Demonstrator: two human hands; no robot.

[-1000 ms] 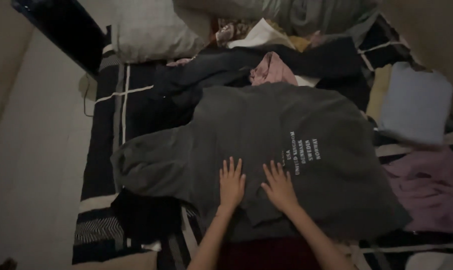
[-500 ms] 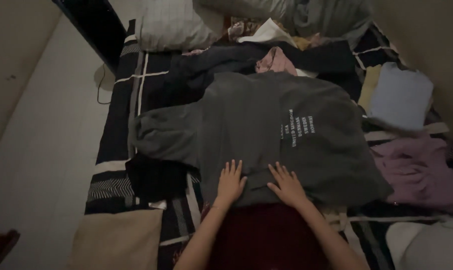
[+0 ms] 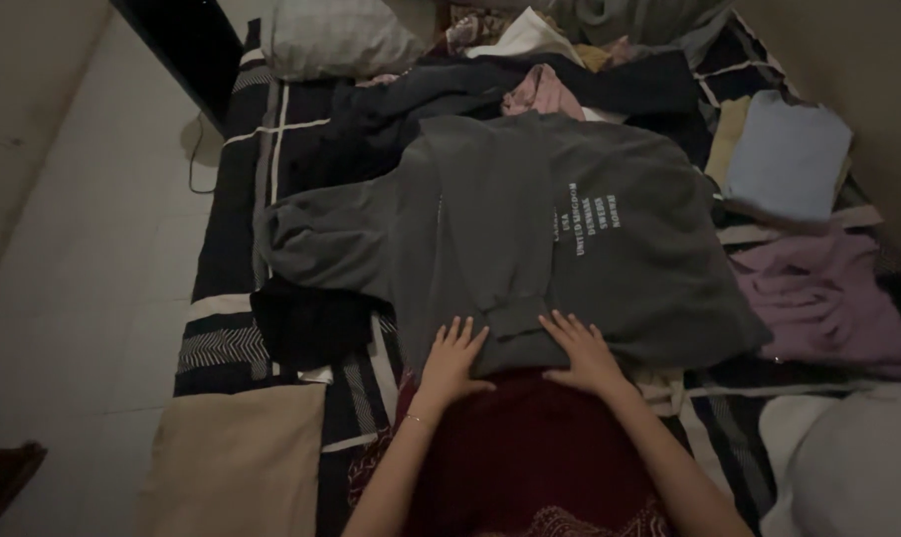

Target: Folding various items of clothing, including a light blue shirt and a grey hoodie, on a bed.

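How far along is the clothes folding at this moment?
Done: a light blue garment lies folded at the right. In hand: the left hand and right hand lie flat on the grey sweatshirt, one sleeve spread out. Left: the mauve garment and the pile of clothes lie loose.

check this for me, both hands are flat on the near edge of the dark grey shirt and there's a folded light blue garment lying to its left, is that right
Not quite. In the head view the left hand and right hand do lie flat on the near edge of the dark grey shirt, but the folded light blue garment lies to its right, not its left.
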